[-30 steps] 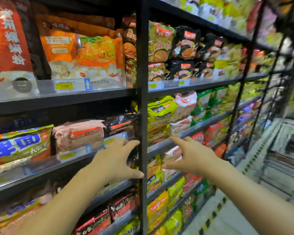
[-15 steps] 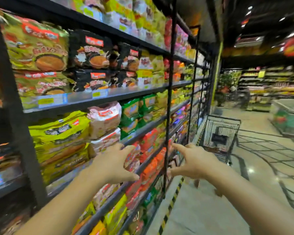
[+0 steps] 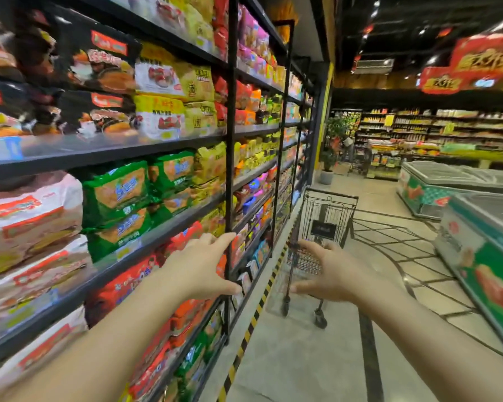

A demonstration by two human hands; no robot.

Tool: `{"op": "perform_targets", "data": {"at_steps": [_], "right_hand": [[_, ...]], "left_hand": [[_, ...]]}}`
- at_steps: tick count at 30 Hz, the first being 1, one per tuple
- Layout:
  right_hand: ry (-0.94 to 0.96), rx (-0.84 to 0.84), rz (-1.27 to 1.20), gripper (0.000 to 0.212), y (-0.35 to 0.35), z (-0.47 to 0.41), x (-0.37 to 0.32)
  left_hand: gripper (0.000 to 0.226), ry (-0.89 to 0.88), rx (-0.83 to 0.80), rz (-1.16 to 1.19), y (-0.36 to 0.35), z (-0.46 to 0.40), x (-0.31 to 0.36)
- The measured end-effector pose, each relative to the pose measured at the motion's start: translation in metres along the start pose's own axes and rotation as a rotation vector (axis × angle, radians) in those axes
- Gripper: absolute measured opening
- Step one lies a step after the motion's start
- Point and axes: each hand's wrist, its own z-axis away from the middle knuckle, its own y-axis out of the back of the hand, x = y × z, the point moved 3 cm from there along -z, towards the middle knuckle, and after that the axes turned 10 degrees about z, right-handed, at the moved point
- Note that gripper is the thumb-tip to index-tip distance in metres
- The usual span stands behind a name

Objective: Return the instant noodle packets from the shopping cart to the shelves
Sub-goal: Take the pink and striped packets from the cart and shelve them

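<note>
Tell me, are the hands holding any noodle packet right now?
No. Both the left hand and the right hand are open and hold nothing, stretched out toward the shopping cart down the aisle.

wire shopping cart (image 3: 320,227) down the aisle, stocked noodle shelves (image 3: 157,152) left

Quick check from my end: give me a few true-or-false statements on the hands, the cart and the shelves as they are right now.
1. Both hands are empty. True: the left hand and right hand hold nothing, fingers spread.
2. The shopping cart stands ahead in the aisle beside the shelves. True.
3. The right hand grips the cart handle. False: it is short of the cart.
4. The shelves stand on the person's right. False: they are on the left; chest freezers are on the right.
</note>
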Motion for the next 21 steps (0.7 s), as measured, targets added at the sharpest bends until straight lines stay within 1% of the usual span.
{"op": "perform_targets", "data": {"at_steps": [3, 8, 11, 15, 21], "right_hand": [[-0.022, -0.003, -0.026, 0.118, -0.007, -0.040, 0.014], [-0.081, -0.017, -0.042, 0.109, -0.016, -0.112, 0.028], [-0.127, -0.007, -0.026, 0.106, -0.012, -0.163, 0.034], [-0.197, -0.010, -0.032, 0.106, -0.004, -0.237, 0.040], [-0.255, -0.022, -0.045, 0.106, -0.015, -0.340, 0.060]], "left_hand": [[0.110, -0.031, -0.007, 0.002, -0.011, -0.052, 0.000], [0.110, -0.050, -0.075, 0.030, -0.028, -0.147, -0.016], [0.107, -0.072, -0.076, 0.023, -0.027, -0.211, -0.024], [0.104, -0.136, -0.073, 0.006, -0.023, -0.302, -0.028], [0.093, -0.216, -0.089, -0.004, -0.028, -0.414, -0.025]]}}
